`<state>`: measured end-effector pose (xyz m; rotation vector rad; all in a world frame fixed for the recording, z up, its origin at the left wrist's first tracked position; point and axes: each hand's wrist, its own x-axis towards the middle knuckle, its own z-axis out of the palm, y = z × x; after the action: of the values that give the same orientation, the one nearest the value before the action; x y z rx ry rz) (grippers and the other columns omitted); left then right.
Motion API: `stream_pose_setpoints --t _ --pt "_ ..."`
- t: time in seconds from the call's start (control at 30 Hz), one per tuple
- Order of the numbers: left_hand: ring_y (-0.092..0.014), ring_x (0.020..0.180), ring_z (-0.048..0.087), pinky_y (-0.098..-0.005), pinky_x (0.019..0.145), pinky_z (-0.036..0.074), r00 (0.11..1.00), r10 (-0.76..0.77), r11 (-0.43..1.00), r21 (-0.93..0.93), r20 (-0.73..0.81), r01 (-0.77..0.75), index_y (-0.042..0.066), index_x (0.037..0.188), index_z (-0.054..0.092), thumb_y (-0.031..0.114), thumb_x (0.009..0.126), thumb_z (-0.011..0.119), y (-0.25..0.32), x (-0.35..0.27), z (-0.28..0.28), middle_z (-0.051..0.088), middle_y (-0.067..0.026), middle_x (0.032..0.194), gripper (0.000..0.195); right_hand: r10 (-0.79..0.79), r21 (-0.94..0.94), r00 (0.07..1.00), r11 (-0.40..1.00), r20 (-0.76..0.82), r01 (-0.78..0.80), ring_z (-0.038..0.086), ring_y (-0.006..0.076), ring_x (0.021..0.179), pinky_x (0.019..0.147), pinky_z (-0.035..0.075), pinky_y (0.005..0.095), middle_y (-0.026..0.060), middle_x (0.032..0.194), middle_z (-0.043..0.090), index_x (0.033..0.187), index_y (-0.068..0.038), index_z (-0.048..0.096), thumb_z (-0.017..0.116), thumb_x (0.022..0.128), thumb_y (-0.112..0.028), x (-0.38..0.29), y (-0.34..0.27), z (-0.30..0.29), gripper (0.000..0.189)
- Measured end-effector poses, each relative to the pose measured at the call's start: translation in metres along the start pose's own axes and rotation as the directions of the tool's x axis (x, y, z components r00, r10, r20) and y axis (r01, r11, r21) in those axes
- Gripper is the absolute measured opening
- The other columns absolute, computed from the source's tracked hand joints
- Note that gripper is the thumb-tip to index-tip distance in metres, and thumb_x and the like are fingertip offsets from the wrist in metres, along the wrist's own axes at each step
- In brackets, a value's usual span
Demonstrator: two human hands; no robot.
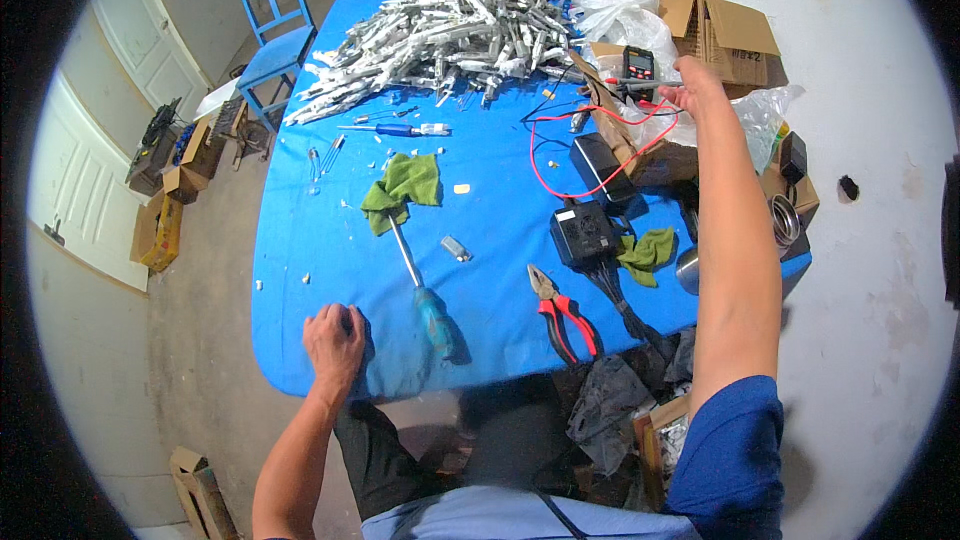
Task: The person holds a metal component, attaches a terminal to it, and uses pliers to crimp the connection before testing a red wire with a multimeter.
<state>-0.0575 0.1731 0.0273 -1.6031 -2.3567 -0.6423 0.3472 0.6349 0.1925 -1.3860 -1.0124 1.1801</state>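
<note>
My right hand (694,86) reaches to the far right and holds the multimeter test probes (649,82), which lie nearly level and point left. A red test lead (534,157) loops from there over the table, with a black lead near it. Just beyond the probes a black digital multimeter (639,64) stands among cardboard and clear plastic. My left hand (334,341) rests loosely curled on the blue cloth (480,300) near the front edge; its palm side is hidden. Between my arms lie a teal-handled screwdriver (431,315), its tip on a green rag (405,187), and red-and-black combination pliers (562,315).
A big heap of white-and-grey slim parts (450,37) covers the table's far end. A blue-handled screwdriver (397,130) lies before it. On the right are a black power adapter (585,232), a black box (600,165) and cardboard boxes (727,37). A blue chair (277,45) stands at far left.
</note>
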Motion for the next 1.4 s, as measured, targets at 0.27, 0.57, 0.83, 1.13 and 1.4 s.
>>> stream_pose_setpoints --t 0.27,0.57,0.83,1.13,1.4 --pt "-0.036 0.068 0.057 -0.0442 0.069 0.041 1.0 -0.013 1.0 0.0 0.0 0.013 0.003 0.07 0.055 0.02 0.089 0.061 -0.002 -0.002 0.002 0.059 -0.0162 0.071 0.026 -0.464 0.126 0.877 0.884 0.123 0.45 0.067 0.0136 0.072 0.051 0.049 0.0222 0.0079 0.09 0.067 0.104 0.002 0.063 0.062 0.091 -0.013 -0.158 -0.017 0.04 0.02" --pt "-0.036 0.067 0.058 -0.0433 0.067 0.042 1.0 -0.009 1.0 0.017 -0.027 0.01 0.004 0.07 0.056 0.022 0.088 0.061 -0.002 -0.004 0.004 0.061 -0.0165 0.072 0.026 -0.338 -0.24 0.675 0.755 0.655 0.61 0.069 0.0319 0.079 0.071 0.054 0.0405 0.0181 0.089 0.071 0.096 0.0 0.07 0.068 0.084 -0.023 -0.266 0.15 0.082 0.026" --pt "-0.035 0.069 0.059 -0.044 0.067 0.042 0.997 0.015 1.0 0.017 -0.078 -0.014 0.005 0.07 0.057 0.022 0.087 0.061 -0.008 -0.005 0.008 0.062 -0.0171 0.074 0.025 -0.28 -0.563 0.694 0.424 0.663 0.709 0.063 0.0431 0.096 0.083 0.05 0.0516 0.0238 0.102 0.065 0.108 -0.004 0.065 0.063 0.087 -0.042 -0.279 0.186 0.153 0.043" --pt "-0.036 0.066 0.057 -0.0461 0.065 0.041 0.992 -0.012 0.994 -0.11 -0.126 -0.002 0.004 0.069 0.056 0.024 0.088 0.06 -0.009 -0.012 0.006 0.058 -0.0165 0.068 0.028 -0.389 -0.586 0.625 0.23 0.677 0.777 0.064 0.0435 0.088 0.074 0.05 0.0549 0.0224 0.094 0.066 0.093 -0.003 0.058 0.055 0.092 -0.027 -0.27 0.199 0.151 0.024" --pt "-0.033 0.07 0.051 -0.0435 0.066 0.04 0.955 0.027 0.937 -0.327 -0.294 -0.127 0.007 0.065 0.049 0.017 0.083 0.067 0.025 -0.136 -0.026 0.05 -0.0123 0.071 0.028 0.039 -0.104 0.61 0.992 0.791 0.072 0.058 0.0097 0.063 0.053 0.048 0.0232 0.008 0.086 0.065 0.112 -0.002 0.056 0.054 0.099 -0.021 -0.447 0.191 0.043 0.024"
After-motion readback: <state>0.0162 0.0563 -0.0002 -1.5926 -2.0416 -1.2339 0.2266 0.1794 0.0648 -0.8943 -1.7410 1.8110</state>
